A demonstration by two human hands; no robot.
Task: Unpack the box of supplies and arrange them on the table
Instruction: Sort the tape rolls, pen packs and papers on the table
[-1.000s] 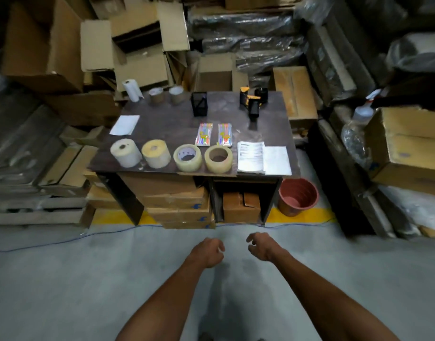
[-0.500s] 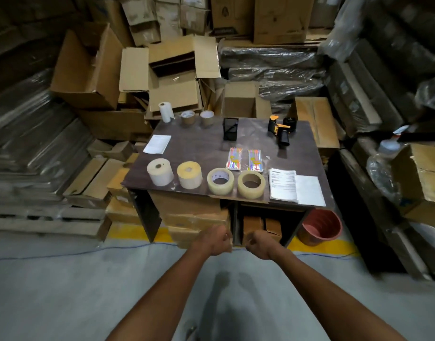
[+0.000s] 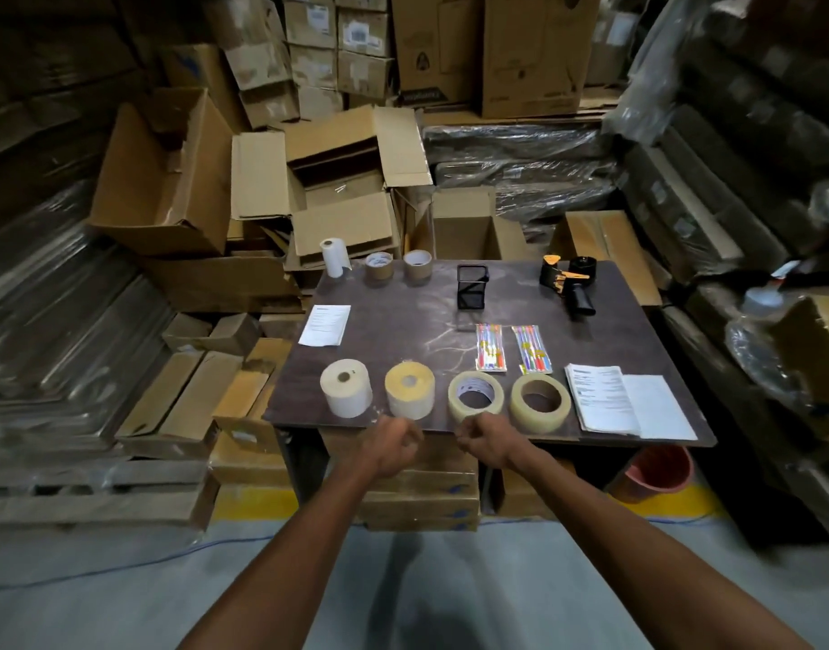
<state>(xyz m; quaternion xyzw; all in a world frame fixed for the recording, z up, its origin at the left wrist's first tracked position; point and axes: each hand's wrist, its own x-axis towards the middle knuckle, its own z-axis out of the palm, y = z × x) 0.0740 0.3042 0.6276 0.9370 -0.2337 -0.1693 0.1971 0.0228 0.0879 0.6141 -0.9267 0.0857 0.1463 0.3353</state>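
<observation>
Head view: left hand (image 3: 394, 443) and right hand (image 3: 490, 441), both curled into empty fists, hover at the dark wooden table's (image 3: 403, 335) 6 o'clock edge; four tape rolls (image 3: 476, 396) line that edge, two pen packs (image 3: 491, 347) behind

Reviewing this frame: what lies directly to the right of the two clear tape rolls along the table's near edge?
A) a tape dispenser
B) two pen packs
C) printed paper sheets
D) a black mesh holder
C: the printed paper sheets lie flat at the near right corner, beside the clear tape rolls; the other items sit farther back on the table.
</observation>
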